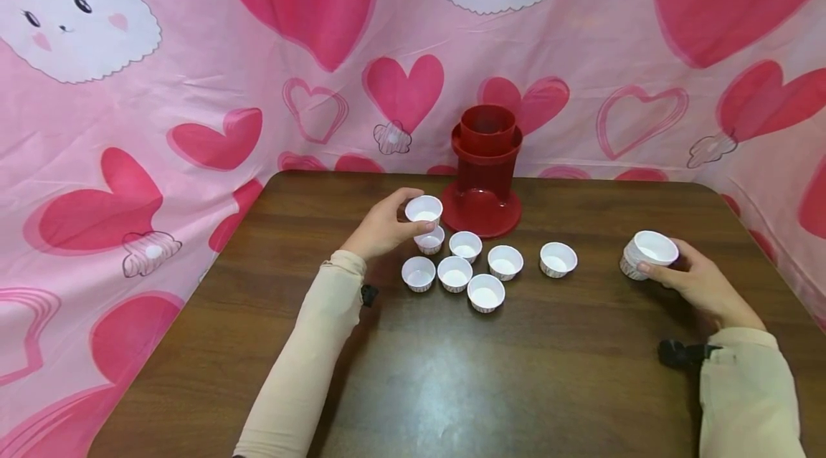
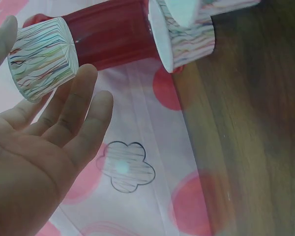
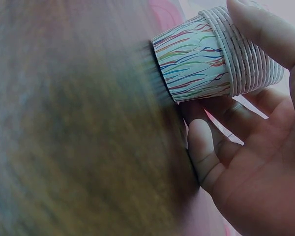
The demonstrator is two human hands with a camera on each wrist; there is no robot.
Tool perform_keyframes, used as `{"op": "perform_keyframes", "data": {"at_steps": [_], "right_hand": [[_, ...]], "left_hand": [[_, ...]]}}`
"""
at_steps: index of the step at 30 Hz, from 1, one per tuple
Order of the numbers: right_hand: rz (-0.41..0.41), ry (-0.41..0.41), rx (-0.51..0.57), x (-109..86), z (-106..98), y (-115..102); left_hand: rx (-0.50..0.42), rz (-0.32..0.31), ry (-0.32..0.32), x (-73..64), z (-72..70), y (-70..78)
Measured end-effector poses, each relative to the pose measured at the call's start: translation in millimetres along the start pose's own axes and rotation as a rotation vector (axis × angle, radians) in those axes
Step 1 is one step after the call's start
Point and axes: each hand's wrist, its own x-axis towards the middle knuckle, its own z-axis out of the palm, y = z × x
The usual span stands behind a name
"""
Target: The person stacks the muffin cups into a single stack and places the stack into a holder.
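My left hand (image 1: 386, 230) pinches a single white paper baking cup (image 1: 424, 210) between thumb and fingers, above another baking cup (image 1: 429, 241) near the red stand. The left wrist view shows the held cup's (image 2: 43, 58) wavy coloured stripes and closed bottom, with my left palm (image 2: 34, 162) below it. On the right side of the table, my right hand (image 1: 706, 286) grips a nested stack of baking cups (image 1: 647, 254). Several stacked rims of this stack (image 3: 196, 61) show in the right wrist view, thumb on one side, fingers of my right hand (image 3: 260, 167) beneath.
Several baking cups (image 1: 454, 274) stand mouth up mid-table, with one baking cup (image 1: 558, 259) set apart to their right. Behind them is a red plastic stand (image 1: 487, 164) with a round base and a cylinder inside its top. A pink heart-patterned cloth (image 1: 213, 49) hangs behind the brown table (image 1: 439, 386).
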Motion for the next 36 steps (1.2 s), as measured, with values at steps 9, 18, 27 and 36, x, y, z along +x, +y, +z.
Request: {"op": "perform_keyframes", "data": {"at_steps": [9, 18, 27, 36], "right_hand": [[-0.017, 0.006, -0.055, 0.5, 0.8, 0.9], [0.008, -0.013, 0.027, -1.6, -0.3, 0.9], [0.013, -0.013, 0.024, -0.4, 1.0, -0.4], [0.054, -0.032, 0.005, -1.1, -0.3, -1.9]], "left_hand": [[0.013, -0.011, -0.032, 5.4, 11.4, 9.8], [0.026, 0.046, -0.048, 8.0, 23.4, 18.6], [0.041, 0.056, -0.077, 13.5, 34.8, 29.0], [0.038, 0.083, -0.115, 19.9, 43.9, 41.9]]}}
